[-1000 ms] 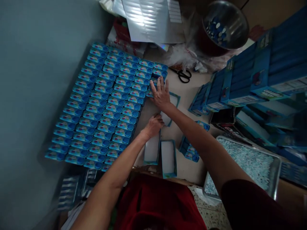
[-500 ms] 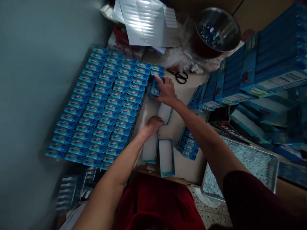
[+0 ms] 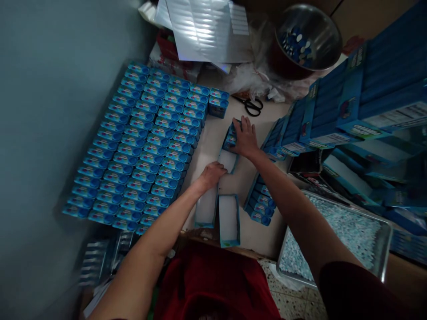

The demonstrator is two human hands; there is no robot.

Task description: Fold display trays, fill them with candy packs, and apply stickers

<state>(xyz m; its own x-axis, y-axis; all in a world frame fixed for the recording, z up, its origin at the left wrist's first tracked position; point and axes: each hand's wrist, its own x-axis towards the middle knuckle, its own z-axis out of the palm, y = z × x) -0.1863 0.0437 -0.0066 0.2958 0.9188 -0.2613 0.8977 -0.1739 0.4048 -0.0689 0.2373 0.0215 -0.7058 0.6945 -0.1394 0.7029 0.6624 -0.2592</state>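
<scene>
My right hand (image 3: 246,138) is closed round a few small blue candy packs (image 3: 230,137) at the far end of an open display box (image 3: 228,161) with a white inside. The fingers partly hide the packs. My left hand (image 3: 213,174) has its fingers curled on the near side of that same box. Below the left hand lie two more open boxes, a long white-lined box (image 3: 206,208) and a shorter white-lined box (image 3: 229,220). Rows of upright blue candy packs (image 3: 140,146) fill the left of the table, ending in a corner pack (image 3: 218,107).
Black-handled scissors (image 3: 251,106) lie beyond my right hand. Filled display boxes (image 3: 310,118) are stacked at the right, with another filled box (image 3: 262,204) under my right forearm. A metal tray (image 3: 333,235) of small pale-blue pieces and a steel bowl (image 3: 325,44) flank the work area.
My right hand has moved right and toward me, carrying candy packs from the end of the rows to the open box. My left hand has stayed at the box.
</scene>
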